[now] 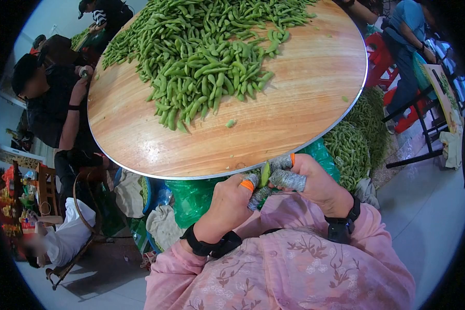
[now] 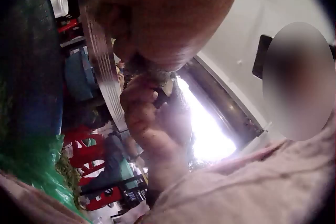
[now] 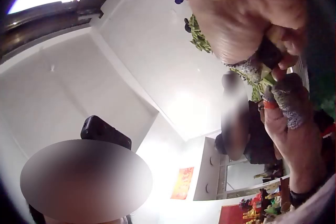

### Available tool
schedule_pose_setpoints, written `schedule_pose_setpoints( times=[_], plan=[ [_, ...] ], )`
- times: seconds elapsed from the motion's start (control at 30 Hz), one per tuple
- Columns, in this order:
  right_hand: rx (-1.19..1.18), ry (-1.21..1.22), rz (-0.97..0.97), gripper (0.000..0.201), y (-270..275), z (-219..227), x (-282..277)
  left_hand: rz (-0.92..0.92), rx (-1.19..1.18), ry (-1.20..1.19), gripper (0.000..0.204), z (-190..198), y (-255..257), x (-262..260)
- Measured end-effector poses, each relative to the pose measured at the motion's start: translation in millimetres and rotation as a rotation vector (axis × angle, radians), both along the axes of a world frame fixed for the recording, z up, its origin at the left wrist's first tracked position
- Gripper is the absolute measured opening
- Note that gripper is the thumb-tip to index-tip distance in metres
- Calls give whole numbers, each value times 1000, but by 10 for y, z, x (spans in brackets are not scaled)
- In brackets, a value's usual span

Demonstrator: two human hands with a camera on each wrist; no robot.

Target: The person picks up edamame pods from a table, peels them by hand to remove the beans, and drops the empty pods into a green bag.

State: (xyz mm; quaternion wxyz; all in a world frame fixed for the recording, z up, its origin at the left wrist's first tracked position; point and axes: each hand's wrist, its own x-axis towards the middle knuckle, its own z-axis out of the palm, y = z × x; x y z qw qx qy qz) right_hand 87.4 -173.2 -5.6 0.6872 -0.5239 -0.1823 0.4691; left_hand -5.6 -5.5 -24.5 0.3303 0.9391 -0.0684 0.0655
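Note:
One green edamame pod [image 1: 265, 174] stands upright between my hands, just off the table's near rim. My left hand [image 1: 223, 202] pinches it from one side; my right hand [image 1: 323, 182] pinches it from the other. Grey wraps [image 1: 289, 180] cover some fingertips and thumbs, with orange bands at their edges. The right wrist view shows the pod [image 3: 269, 78] as a small green bit between the wrapped tips. In the left wrist view the left hand [image 2: 163, 16] fills the top, and its fingertips are mostly hidden.
A big heap of edamame pods [image 1: 201, 57] lies on the round wooden table [image 1: 305, 98]. Green plastic [image 1: 194, 199] hangs beneath its rim. More pods [image 1: 346, 150] are piled on the floor at right. Other people sit around, one at the left edge [image 1: 51, 103].

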Motion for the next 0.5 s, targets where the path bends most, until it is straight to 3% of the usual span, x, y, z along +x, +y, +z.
schedule_pose_setpoints(
  times=[0.1,0.23,0.33,0.37,0.43,0.47,0.5],
  plan=[
    [33,-85,3,15,84,-142,-21,-10,70,27,21,12,8,-8],
    [46,-12,-12,15,100,-111,-59,1,36,-36,15,-66,16,-19],
    [121,-167,56,16,112,-218,-49,-8,-462,91,12,-52,-3,-37],
    [115,-162,39,16,118,-214,-68,-23,-466,100,12,-111,0,-66],
    [200,-171,35,16,150,-186,-84,29,-706,139,11,-250,37,-121],
    [140,-351,16,16,165,-262,-89,154,-956,247,15,-288,-6,-152],
    [140,-346,11,16,171,-299,-92,153,-954,254,15,-302,11,-173]
  ],
)
